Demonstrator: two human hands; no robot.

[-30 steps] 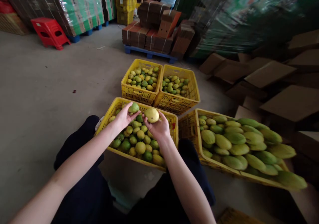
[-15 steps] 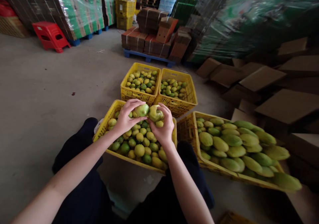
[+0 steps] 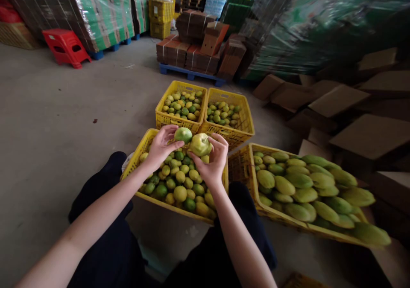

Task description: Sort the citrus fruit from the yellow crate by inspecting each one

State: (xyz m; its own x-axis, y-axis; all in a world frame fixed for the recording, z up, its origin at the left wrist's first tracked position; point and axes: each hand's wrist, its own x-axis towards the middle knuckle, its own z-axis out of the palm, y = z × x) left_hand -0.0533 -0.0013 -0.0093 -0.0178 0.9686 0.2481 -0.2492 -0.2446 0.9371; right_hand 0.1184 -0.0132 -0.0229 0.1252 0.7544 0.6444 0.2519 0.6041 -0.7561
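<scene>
Between the thumb and fingers of my left hand (image 3: 163,145) is a green lemon (image 3: 183,135) with a paler tip. My right hand (image 3: 214,158) grips a larger, lumpy yellow-green lemon (image 3: 200,144) by its side. The two fruits are close beside each other, over a yellow crate (image 3: 144,196) full of lemons (image 3: 180,177), some green and some yellow. This crate sits between my knees.
Behind it stand two more crates of lemons, a left one (image 3: 160,118) and a right one (image 3: 246,128). A crate (image 3: 253,181) on the right is heaped with long green fruit (image 3: 297,179). Flattened cardboard (image 3: 339,102) lies beyond. A red stool (image 3: 65,47) stands far left.
My left hand has shifted slightly left and its fingers have loosened around the green lemon. The lumpy lemon in my right hand has turned, showing more of its side.
</scene>
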